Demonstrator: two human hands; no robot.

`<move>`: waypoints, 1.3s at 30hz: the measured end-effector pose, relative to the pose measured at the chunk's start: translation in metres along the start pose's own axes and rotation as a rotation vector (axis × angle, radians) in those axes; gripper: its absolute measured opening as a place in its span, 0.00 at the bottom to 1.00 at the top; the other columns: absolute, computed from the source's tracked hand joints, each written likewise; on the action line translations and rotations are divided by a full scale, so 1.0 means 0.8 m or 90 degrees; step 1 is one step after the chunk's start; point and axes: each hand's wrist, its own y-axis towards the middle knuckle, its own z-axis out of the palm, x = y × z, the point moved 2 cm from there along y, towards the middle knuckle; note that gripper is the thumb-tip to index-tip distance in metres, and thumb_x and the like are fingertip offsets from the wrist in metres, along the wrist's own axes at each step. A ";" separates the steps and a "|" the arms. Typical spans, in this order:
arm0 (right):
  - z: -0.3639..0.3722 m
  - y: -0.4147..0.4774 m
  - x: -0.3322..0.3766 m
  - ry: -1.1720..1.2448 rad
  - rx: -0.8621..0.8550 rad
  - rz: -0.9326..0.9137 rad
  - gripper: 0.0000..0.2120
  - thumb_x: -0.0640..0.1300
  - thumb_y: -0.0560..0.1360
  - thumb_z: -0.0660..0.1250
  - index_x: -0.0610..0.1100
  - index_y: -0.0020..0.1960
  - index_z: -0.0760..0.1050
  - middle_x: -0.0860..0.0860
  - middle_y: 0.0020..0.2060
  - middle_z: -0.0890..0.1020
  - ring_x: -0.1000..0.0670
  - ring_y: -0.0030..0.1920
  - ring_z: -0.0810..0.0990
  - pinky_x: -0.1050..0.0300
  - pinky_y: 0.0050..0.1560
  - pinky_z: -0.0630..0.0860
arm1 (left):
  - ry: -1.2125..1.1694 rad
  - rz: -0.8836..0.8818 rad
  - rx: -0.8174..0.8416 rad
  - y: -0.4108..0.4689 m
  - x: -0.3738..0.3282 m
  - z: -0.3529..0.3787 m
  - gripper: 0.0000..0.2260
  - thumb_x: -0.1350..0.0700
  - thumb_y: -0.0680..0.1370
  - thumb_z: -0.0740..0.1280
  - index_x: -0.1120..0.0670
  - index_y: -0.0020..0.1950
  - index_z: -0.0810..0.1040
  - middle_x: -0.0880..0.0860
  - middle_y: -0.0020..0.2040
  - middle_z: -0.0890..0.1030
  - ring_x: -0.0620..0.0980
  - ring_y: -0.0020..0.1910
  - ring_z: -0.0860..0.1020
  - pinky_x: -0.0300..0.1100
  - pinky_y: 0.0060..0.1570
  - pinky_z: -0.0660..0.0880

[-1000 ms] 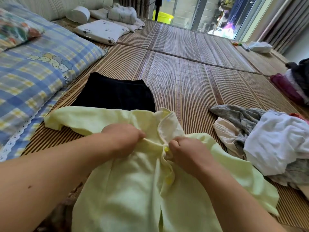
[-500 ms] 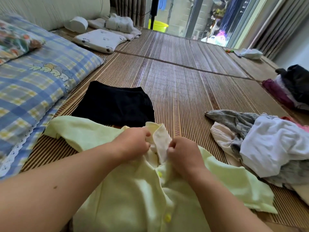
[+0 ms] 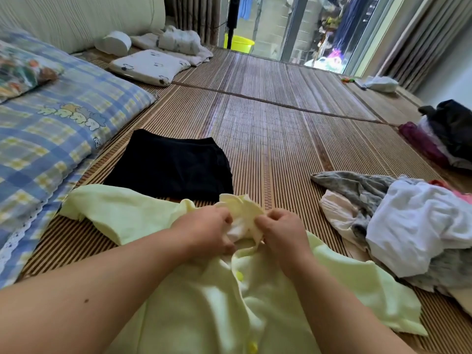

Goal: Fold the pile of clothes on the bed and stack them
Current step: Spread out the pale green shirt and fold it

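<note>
A pale yellow button-up shirt (image 3: 199, 302) lies spread front-up on the bamboo mat (image 3: 268, 129) right before me, one sleeve out to the left. My left hand (image 3: 207, 231) and my right hand (image 3: 281, 231) both pinch the shirt near its collar (image 3: 242, 208), fingers curled into the cloth. Yellow buttons run down the placket below my hands. A folded black garment (image 3: 171, 164) lies flat just beyond the shirt. To the right sits a loose pile of clothes (image 3: 408, 226), white and grey pieces on top.
A blue plaid quilt (image 3: 51, 129) and floral pillow (image 3: 20, 70) line the left. A small white pillow (image 3: 150, 66) and folded whites lie at the far left. Dark and purple clothes (image 3: 447, 134) sit at the right edge. Beyond is an open glass door.
My hands have moved up the shirt's placket to the collar, bunching it. The view has tilted up a little; the black garment and the pile have not moved.
</note>
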 end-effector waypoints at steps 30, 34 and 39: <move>-0.094 -0.027 0.039 0.607 0.086 0.230 0.09 0.42 0.79 0.62 0.40 0.44 0.79 0.45 0.32 0.83 0.49 0.30 0.83 0.55 0.29 0.80 | -1.037 0.021 0.326 -0.032 0.012 -0.079 0.15 0.59 0.72 0.72 0.63 0.57 0.79 0.62 0.49 0.83 0.57 0.45 0.84 0.50 0.44 0.81; -0.099 -0.023 0.033 0.673 0.129 0.242 0.19 0.43 0.80 0.61 0.41 0.36 0.83 0.45 0.30 0.83 0.48 0.29 0.83 0.54 0.27 0.79 | -1.183 0.023 0.279 -0.034 0.020 -0.082 0.18 0.56 0.72 0.70 0.56 0.62 0.79 0.59 0.48 0.84 0.54 0.41 0.84 0.49 0.37 0.82; -0.109 -0.015 0.024 0.686 0.092 0.207 0.13 0.32 0.77 0.57 0.44 0.51 0.77 0.44 0.30 0.81 0.47 0.27 0.81 0.52 0.27 0.79 | -1.246 -0.045 0.182 -0.021 0.023 -0.074 0.16 0.52 0.72 0.63 0.47 0.58 0.81 0.55 0.41 0.82 0.51 0.34 0.82 0.47 0.31 0.81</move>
